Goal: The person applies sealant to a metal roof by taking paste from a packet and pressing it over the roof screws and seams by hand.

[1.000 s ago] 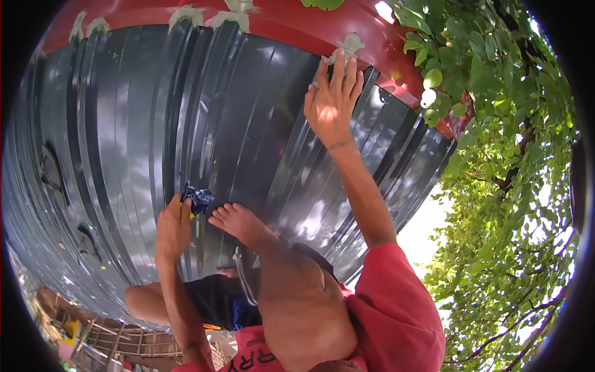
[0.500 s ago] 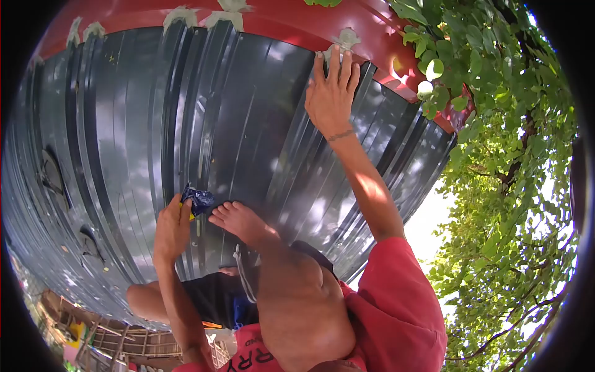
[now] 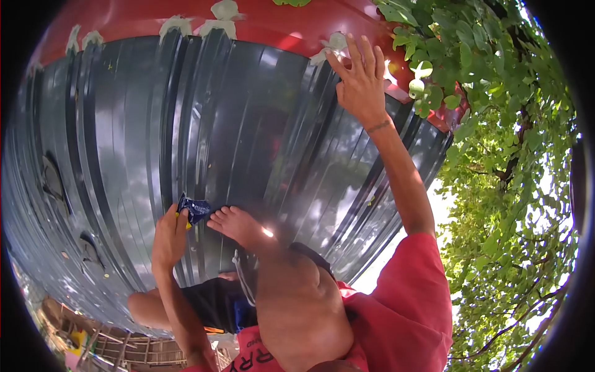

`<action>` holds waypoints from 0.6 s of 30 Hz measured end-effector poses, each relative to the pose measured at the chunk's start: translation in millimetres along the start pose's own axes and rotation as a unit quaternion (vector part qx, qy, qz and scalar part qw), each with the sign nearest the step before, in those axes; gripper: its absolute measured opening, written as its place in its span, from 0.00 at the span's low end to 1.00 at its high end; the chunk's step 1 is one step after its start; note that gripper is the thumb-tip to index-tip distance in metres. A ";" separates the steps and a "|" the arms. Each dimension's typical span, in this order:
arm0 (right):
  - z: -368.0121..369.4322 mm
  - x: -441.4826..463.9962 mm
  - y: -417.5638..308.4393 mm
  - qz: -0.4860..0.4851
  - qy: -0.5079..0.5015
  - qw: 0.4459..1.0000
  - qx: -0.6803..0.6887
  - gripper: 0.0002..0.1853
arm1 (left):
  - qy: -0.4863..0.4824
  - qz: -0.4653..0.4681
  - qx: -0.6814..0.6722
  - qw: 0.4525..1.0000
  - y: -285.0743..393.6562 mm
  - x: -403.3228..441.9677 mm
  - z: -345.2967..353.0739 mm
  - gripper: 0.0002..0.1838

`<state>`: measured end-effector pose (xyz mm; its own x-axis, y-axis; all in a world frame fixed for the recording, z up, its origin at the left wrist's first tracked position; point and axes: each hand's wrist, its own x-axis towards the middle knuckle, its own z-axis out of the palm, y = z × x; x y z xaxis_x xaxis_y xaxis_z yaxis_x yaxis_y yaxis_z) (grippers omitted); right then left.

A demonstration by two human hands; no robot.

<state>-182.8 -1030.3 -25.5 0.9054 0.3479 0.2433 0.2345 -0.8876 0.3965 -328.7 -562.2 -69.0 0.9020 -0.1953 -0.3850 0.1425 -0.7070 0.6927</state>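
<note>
My left hand [image 3: 168,239] pinches a crumpled dark blue and yellow packet [image 3: 198,209] just above the dark ribbed metal roof [image 3: 248,124]. What the packet contains cannot be made out. Farther up, my right hand [image 3: 362,87] is stretched out over the red metal strip [image 3: 273,25], fingers apart and holding nothing. Beside its index finger sits a grey-white patch of putty [image 3: 334,44], smeared where a roof rib meets the strip. Similar putty lumps [image 3: 218,28] cover other rib ends to the left. My bare foot [image 3: 234,222] rests close to the packet.
Two dark flip-flops lie on the roof at left, an upper one [image 3: 54,180] and a lower one [image 3: 90,249]. Leafy branches [image 3: 489,124] hang along the right edge of the roof. Below at lower left is a bamboo-like structure [image 3: 136,350].
My right hand has shifted right, off the putty patch, with its fingers spread wider. The packet in my left hand appears slightly lower and turned. The view has tilted a little.
</note>
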 end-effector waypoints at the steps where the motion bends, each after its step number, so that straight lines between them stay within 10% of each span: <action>1: 0.2 0.0 -2.4 -0.006 0.000 1.000 0.007 0.33 | -0.011 -0.013 -0.001 1.000 -2.3 -0.6 0.5 0.21; 18: 9.7 -3.2 16.3 0.022 0.011 0.999 -0.021 0.32 | -0.054 -0.057 -0.034 0.996 -0.5 3.7 -7.2 0.18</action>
<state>-178.4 -1048.8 -28.4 0.9060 0.3167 0.2809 0.1795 -0.8883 0.4227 -322.5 -557.7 -66.4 0.8295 -0.1907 -0.5249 0.2725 -0.6822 0.6785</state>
